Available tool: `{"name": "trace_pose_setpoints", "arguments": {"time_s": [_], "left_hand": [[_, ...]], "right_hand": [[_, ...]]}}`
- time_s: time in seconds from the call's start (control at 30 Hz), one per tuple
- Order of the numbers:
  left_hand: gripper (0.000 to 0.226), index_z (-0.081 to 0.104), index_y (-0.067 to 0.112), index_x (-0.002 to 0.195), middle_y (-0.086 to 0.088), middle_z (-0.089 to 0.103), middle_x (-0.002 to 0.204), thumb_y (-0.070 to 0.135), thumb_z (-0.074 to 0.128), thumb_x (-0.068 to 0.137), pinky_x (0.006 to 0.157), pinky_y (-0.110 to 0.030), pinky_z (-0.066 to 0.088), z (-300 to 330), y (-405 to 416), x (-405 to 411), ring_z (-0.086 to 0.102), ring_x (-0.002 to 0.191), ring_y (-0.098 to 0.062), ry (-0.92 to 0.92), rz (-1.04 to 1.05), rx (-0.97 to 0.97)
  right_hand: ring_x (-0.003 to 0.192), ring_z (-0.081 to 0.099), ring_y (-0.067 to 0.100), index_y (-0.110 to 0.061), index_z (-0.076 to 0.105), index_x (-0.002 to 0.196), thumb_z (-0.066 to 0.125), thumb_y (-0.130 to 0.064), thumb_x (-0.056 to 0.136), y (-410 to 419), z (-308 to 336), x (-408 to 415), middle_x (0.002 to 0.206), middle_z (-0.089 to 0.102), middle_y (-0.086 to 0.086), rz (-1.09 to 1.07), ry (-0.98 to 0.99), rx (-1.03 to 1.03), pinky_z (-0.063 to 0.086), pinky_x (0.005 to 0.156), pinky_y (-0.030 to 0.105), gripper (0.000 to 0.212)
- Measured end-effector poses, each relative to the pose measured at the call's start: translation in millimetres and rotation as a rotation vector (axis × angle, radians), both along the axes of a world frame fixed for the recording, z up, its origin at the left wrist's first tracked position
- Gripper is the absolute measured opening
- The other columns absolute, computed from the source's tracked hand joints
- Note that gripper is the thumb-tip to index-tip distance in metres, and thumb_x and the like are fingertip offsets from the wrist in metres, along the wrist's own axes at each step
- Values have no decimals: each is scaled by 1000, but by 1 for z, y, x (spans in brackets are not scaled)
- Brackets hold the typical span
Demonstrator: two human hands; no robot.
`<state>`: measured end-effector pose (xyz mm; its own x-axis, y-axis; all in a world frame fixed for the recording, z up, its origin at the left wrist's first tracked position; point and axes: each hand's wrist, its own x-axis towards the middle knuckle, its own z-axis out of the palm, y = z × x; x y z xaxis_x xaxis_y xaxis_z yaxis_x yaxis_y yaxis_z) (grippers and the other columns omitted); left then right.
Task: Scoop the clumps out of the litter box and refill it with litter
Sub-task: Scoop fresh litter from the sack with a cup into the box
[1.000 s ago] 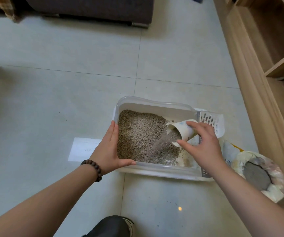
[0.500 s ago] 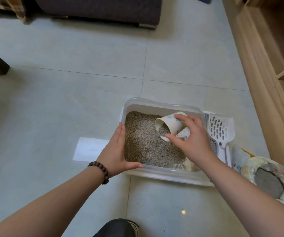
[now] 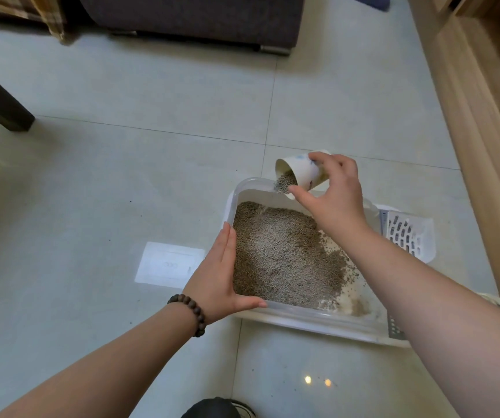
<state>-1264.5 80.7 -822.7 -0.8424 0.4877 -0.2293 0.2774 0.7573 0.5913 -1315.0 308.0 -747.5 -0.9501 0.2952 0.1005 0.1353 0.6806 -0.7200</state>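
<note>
Pale floor tiles carry one litter box, the landmark here. Refilling looks well along: litter covers most of its floor, thin toward the near right corner, with no clumps visible. One cup, pinched in the right hand above the box's far rim, spills grains. The left hand lies flat-fingered against the box's left wall. One slotted scoop rests at its right.
</note>
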Motion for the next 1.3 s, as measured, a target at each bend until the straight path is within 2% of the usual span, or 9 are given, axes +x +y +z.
{"name": "trace_pose_setpoints", "arguments": {"time_s": [0.07, 0.2, 0.27, 0.37, 0.57, 0.63, 0.87, 1.13, 1.3], "left_hand": [[142, -17, 14, 149, 5, -28, 155, 70, 74, 56, 119, -29, 15, 0, -1, 0, -11, 146, -6, 2, -1, 3], [142, -17, 14, 149, 5, -27, 155, 69, 75, 56, 119, -30, 17, 0, -1, 0, -10, 146, -7, 3, 2, 7], [142, -17, 14, 149, 6, -27, 155, 69, 75, 56, 119, -30, 17, 1, -1, 1, -10, 146, -7, -1, 4, 5], [142, -16, 14, 150, 6, -27, 156, 69, 75, 55, 118, -30, 19, 1, -1, 1, -9, 146, -7, -5, 7, 4], [142, -16, 14, 149, 5, -27, 156, 70, 74, 55, 119, -30, 18, 2, 0, 1, -9, 146, -7, -6, 2, -4], [142, -15, 14, 150, 6, -27, 156, 71, 73, 55, 119, -30, 18, 3, 0, 1, -8, 146, -7, -8, 2, -5], [141, -15, 15, 150, 7, -26, 156, 70, 74, 55, 118, -28, 17, 2, 0, 1, -8, 146, -6, 1, 4, 8], [142, -16, 16, 150, 8, -26, 156, 76, 68, 52, 117, -26, 19, 1, 1, 1, -6, 146, -6, -1, 2, -9], [143, -15, 16, 150, 8, -26, 156, 78, 65, 49, 116, -24, 18, 2, 1, 1, -6, 146, -6, 1, 5, -1]], "right_hand": [[118, 42, 13, -25, 56, 126, 80, -32, 70, -5, 2, 3, 130, 39, 5, 35, -8, 4, 25, 92, 11, 61], [104, 40, 1, -24, 56, 125, 81, -29, 70, -12, 1, 24, 130, 36, 2, 138, -26, 25, 17, 80, -11, 61], [98, 40, -6, -26, 56, 125, 81, -30, 69, -12, 0, 37, 128, 36, 0, 145, -26, 31, 16, 83, -10, 61], [106, 39, 3, -26, 58, 123, 82, -30, 67, -7, -2, 55, 125, 37, -1, 157, -35, 64, 22, 90, 1, 61], [102, 32, -6, -21, 60, 121, 84, -26, 66, 15, -7, 82, 120, 39, 0, 159, -41, 105, 14, 87, -9, 61], [103, 34, -3, -21, 61, 121, 84, -25, 65, 22, -9, 90, 121, 42, 2, 188, -70, 129, 16, 86, -9, 61], [115, 43, 15, -24, 59, 121, 84, -28, 66, 57, -10, 89, 126, 41, 3, 58, -113, 179, 26, 95, 15, 60], [120, 42, 22, -21, 55, 126, 80, -31, 70, 59, 3, 49, 134, 36, 10, 88, -78, 214, 29, 99, 23, 62], [122, 41, 27, -20, 54, 127, 79, -32, 71, 54, 8, 35, 134, 36, 11, 158, -42, 289, 37, 104, 37, 63]]}}
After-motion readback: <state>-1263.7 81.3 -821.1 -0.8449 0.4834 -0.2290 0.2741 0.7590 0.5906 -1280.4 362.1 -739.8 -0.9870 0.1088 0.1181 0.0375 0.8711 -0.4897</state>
